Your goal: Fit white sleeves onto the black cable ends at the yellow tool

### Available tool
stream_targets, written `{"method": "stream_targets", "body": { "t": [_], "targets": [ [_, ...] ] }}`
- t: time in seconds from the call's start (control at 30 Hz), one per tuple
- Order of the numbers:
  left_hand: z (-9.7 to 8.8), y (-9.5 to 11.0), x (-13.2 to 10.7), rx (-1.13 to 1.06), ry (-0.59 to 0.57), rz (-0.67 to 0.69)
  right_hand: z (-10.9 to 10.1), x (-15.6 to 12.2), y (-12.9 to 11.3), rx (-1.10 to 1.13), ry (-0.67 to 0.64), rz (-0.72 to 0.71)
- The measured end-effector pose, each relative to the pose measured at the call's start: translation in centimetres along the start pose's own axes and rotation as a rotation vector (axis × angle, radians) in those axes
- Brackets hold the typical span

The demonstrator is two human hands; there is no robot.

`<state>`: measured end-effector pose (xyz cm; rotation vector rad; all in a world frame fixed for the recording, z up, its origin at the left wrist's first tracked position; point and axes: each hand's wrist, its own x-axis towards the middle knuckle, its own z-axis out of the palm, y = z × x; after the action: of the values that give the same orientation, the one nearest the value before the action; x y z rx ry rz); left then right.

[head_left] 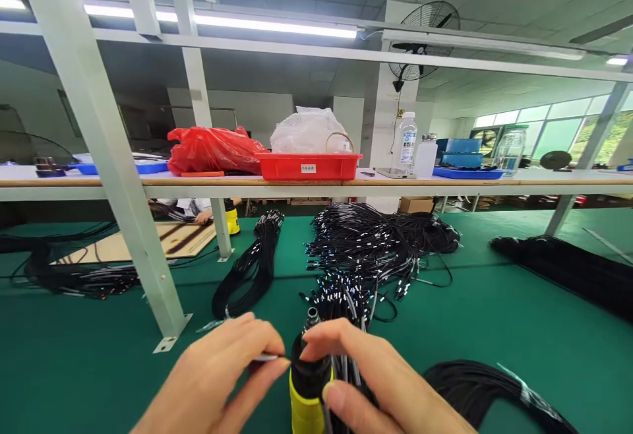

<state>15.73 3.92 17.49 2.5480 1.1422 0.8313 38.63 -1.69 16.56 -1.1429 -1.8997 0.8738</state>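
Many cables (370, 236) crowd behind the yellow tool (307, 409), left grip (225, 365) pinching a white piece (266, 357), right grip (378, 374) parted.

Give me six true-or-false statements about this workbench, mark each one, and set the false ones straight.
1. A red tray stands on the shelf. True.
2. The worktop is bright orange. False: the worktop is green.
3. The left hand pinches a thin pale piece. True.
4. The yellow-and-black bottle is left of the left hand. False: the yellow-and-black bottle is between the left hand and the right hand.
5. The red bag is right of the red tray in the picture. False: it is left of it.
6. A fan is mounted above the shelf's height. True.
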Motion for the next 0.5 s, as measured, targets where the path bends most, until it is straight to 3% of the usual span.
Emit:
{"method": "stream_targets", "body": {
  "t": [0.07,0.13,0.27,0.37,0.5],
  "targets": [
    [0.6,1.5,1.4,-0.014,-0.023,0.064,0.1,0.7,-0.3,0.004,-0.053,0.006],
    [1.1,2.3,2.0,-0.027,-0.008,0.112,-0.1,1.4,-0.1,0.009,-0.017,-0.001],
    [1.6,1.9,1.6,-0.004,0.087,0.140,-0.7,2.2,0.9,-0.038,0.116,0.012],
    [1.5,0.8,1.2,0.040,0.106,0.105,-1.0,2.7,1.4,-0.043,0.156,0.036],
    [1.8,-0.3,1.6,0.100,0.011,-0.054,-1.1,3.5,1.7,-0.064,0.168,0.053]
  ]
}}
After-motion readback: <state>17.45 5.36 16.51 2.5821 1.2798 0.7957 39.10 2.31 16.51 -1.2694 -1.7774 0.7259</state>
